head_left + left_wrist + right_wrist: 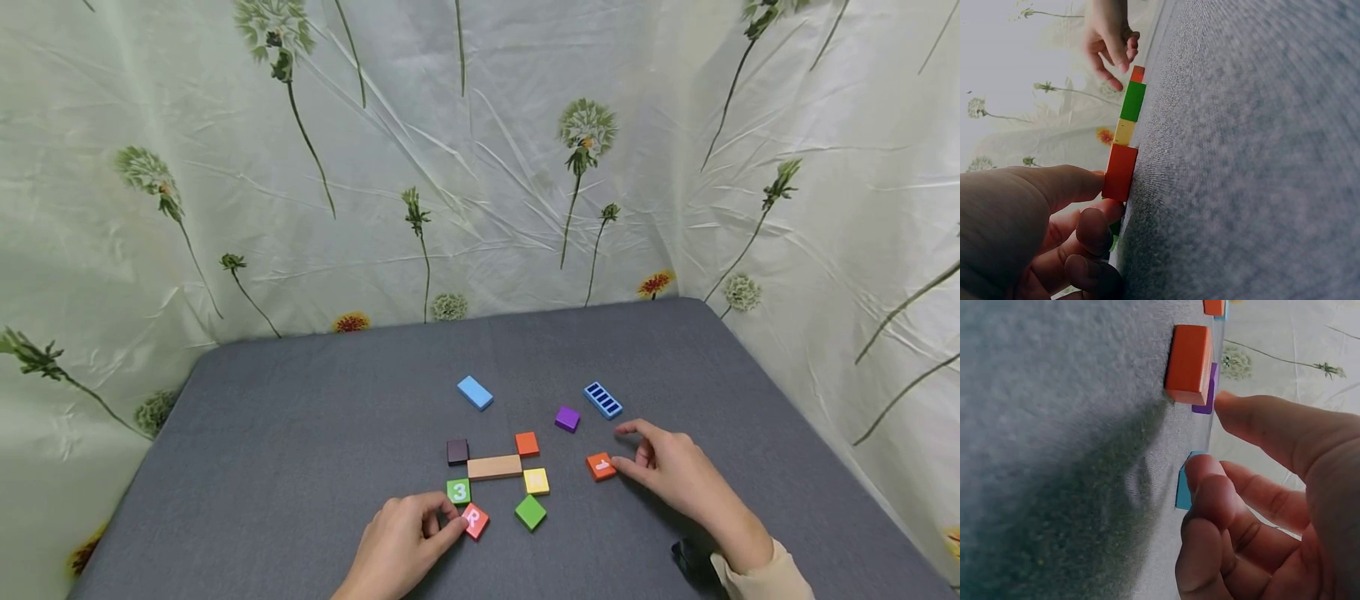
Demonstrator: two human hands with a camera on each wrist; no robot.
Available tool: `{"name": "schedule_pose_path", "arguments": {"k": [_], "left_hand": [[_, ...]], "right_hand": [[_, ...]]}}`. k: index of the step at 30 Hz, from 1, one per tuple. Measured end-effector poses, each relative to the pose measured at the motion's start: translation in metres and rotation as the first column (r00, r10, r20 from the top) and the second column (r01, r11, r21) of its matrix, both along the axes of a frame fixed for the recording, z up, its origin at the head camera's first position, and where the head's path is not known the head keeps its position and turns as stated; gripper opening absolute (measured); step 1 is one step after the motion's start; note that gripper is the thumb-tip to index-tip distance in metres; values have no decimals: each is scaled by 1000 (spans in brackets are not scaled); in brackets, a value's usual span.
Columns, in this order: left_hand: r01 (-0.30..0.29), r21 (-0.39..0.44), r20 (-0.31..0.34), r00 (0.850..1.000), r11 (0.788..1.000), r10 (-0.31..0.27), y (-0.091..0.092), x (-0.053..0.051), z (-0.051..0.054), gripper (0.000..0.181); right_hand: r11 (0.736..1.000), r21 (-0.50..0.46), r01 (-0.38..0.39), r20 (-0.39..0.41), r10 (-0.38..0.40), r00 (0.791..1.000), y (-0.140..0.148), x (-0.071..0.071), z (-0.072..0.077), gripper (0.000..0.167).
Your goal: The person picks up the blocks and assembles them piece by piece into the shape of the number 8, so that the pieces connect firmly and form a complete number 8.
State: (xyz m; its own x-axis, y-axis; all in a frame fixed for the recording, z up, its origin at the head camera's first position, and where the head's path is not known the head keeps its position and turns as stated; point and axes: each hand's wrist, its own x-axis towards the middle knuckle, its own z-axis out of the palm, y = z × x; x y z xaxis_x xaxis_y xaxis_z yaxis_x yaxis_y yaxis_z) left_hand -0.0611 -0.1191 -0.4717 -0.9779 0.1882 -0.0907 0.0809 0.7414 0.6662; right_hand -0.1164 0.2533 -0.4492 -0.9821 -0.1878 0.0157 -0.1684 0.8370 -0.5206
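Note:
My left hand (397,542) pinches the red tile marked R (476,521) between thumb and index finger. In the left wrist view the tile (1120,173) lies against thumb and fingertip, low on the cloth. The green tile marked 3 (459,492) is just beyond the index finger. My right hand (678,479) has its thumb tip at the edge of an orange tile (601,467) with a white mark. The right wrist view shows a gap between that thumb and the orange tile (1189,362), the other fingers loosely bent and holding nothing.
A tan bar (494,467) lies among dark, orange (527,444), yellow (536,481) and green tiles (531,512). Farther back are a purple tile (567,419) and two blue blocks (476,393). A black object (693,562) lies by the right sleeve.

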Motion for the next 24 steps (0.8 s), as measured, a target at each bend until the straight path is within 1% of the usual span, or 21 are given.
{"name": "schedule_pose_path", "arguments": {"k": [3,9,16,24], "left_hand": [[4,5,-2,1000,1000,-4,0,0,-1,16],[4,1,-1,1000,1000,-4,0,0,0,16],[-5,-14,18,1000,1000,5,0,0,0,16],[3,-6,24,1000,1000,-3,0,0,0,15]], "right_hand": [[1000,-10,11,-8,-11,1000,1,-5,0,37],[998,-8,69,-50,-70,996,-1,-15,0,39],[992,3,125,-30,-125,992,-4,-28,-1,42],[987,46,154,-20,-153,988,-6,-36,-3,41]]}}
